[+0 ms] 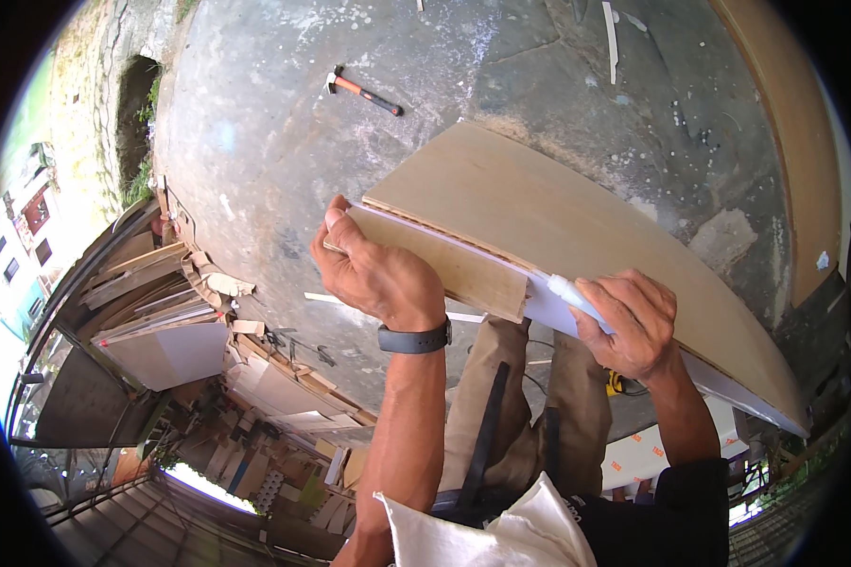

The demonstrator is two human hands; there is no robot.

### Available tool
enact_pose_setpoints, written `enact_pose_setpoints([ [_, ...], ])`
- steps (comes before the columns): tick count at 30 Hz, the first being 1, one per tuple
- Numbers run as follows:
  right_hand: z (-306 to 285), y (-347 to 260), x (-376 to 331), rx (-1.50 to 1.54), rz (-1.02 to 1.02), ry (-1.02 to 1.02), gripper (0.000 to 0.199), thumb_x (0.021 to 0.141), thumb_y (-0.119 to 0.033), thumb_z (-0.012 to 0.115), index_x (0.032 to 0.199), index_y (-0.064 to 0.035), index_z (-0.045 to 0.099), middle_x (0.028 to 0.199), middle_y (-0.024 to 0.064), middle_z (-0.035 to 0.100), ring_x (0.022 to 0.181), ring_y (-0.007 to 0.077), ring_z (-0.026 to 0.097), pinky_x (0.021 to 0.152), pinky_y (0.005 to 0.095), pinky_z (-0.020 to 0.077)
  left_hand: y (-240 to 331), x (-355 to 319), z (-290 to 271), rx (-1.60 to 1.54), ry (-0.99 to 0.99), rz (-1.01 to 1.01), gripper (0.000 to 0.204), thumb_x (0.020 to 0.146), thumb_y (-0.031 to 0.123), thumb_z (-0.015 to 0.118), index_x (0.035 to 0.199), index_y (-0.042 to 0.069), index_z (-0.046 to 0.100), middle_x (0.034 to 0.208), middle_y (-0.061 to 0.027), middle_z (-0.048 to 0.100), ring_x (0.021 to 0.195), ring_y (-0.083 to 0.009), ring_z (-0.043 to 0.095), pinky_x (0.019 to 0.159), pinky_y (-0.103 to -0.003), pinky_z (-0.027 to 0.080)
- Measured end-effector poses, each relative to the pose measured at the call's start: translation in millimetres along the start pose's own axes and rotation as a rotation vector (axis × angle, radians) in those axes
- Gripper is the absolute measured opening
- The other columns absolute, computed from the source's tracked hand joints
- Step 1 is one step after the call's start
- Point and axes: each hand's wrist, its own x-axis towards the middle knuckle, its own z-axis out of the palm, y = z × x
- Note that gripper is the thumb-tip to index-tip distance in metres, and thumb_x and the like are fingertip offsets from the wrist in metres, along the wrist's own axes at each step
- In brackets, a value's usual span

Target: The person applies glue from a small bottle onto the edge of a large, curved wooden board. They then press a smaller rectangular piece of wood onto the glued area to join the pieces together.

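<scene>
A large plywood panel (pixel 548 208) lies slanting across the space before me, its near edge backed by a white-faced strip (pixel 548 310). Along the left part of that edge runs a narrow plywood strip (pixel 459 269). My left hand (pixel 383 274) is closed around the strip's left end, thumb on top. In the fingers of my right hand (pixel 636 326) is a small white squeeze bottle (pixel 565 290), its tip end at the panel's edge just beyond the strip's right end. The fingers hide most of the bottle.
A claw hammer (pixel 364 92) with an orange and black handle lies on the concrete floor (pixel 255 123) ahead. Stacked boards and scraps (pixel 161 312) fill the left side. A long brown board (pixel 775 132) stands at the far right. Something yellow (pixel 616 384) sits beside my leg.
</scene>
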Motion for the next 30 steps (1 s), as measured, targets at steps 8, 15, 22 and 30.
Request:
enact_pose_setpoints([
  [8, 1.0, -1.4, 1.0, -0.001, 0.005, -0.022, 0.032, 0.073, 0.001, 0.082, 0.104, 0.005, 0.073, 0.091, 0.0117, 0.072, 0.074, 0.0268, 0.068, 0.064, 0.0372, 0.0546, 0.2, -0.8, 1.4, -0.038, -0.016, -0.005, 0.041, 0.112, 0.03, 0.047, 0.117, -0.005, 0.067, 0.097, -0.0119, 0.068, 0.086, -0.0192, 0.064, 0.08, -0.035, 0.053],
  [15, 4.3, 0.8, 2.6, -0.024, -0.035, -0.039, 0.039, 0.069, -0.002, 0.082, 0.106, 0.0051, 0.074, 0.092, 0.0102, 0.069, 0.075, 0.0235, 0.065, 0.063, 0.036, 0.0546, -0.9, -0.7, -0.4, -0.059, -0.027, 0.013, 0.04, 0.112, 0.03, 0.047, 0.116, -0.006, 0.066, 0.097, -0.0121, 0.068, 0.087, -0.0189, 0.065, 0.08, -0.034, 0.053],
  [22, 0.3, -1.1, 1.2, -0.007, -0.023, -0.023, 0.032, 0.073, 0.002, 0.081, 0.103, 0.0061, 0.073, 0.091, 0.0119, 0.071, 0.074, 0.0275, 0.068, 0.063, 0.0378, 0.055, 4.9, -3.4, 0.6, 0.009, -0.017, 0.013, 0.041, 0.112, 0.03, 0.047, 0.117, -0.005, 0.066, 0.097, -0.0122, 0.067, 0.086, -0.0188, 0.065, 0.08, -0.034, 0.053],
  [30, -1.3, 2.0, -9.6, -0.032, -0.027, -0.02, 0.037, 0.071, -0.003, 0.082, 0.106, 0.0054, 0.073, 0.092, 0.0103, 0.07, 0.074, 0.0249, 0.064, 0.063, 0.0365, 0.0546, -1.5, -0.6, 1.2, -0.046, -0.012, 0.013, 0.041, 0.112, 0.03, 0.047, 0.116, -0.005, 0.067, 0.097, -0.012, 0.067, 0.088, -0.0195, 0.064, 0.082, -0.035, 0.052],
])
